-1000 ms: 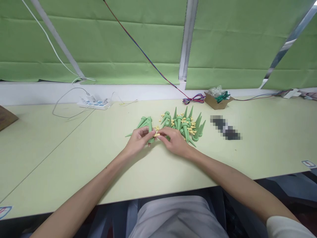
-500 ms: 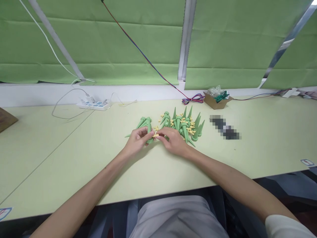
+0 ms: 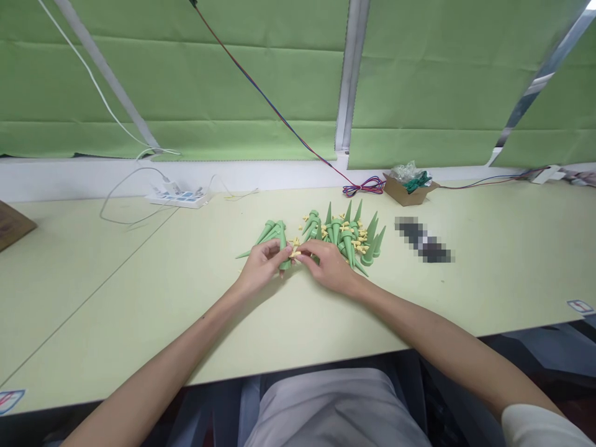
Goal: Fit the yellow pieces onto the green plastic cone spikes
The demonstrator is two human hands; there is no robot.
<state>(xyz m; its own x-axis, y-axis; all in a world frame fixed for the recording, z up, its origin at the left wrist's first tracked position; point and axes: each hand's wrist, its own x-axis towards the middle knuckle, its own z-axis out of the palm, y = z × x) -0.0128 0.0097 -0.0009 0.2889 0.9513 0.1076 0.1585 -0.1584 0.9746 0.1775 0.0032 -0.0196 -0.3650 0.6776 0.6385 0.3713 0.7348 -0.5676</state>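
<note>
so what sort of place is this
Probably a workroom or small workshop: a long table, a pile of green spikes on it, and a power strip toward its back.

Bare forearms (image 3: 184,347) angled inward, left hand (image 3: 261,264) curled gripping, right hand (image 3: 326,266) pinching just beside it

- A green spike (image 3: 282,237) is held in the left hand (image 3: 263,263), tapered end up, wide collar down.
- A small yellow piece (image 3: 295,254) is pinched in the right hand (image 3: 328,264) beside it; whether they touch cannot be told.
- Loose spikes (image 3: 347,241) and yellow pieces (image 3: 361,233) are heaped beyond the right hand; more spikes (image 3: 269,230) are bunched by the left.
</note>
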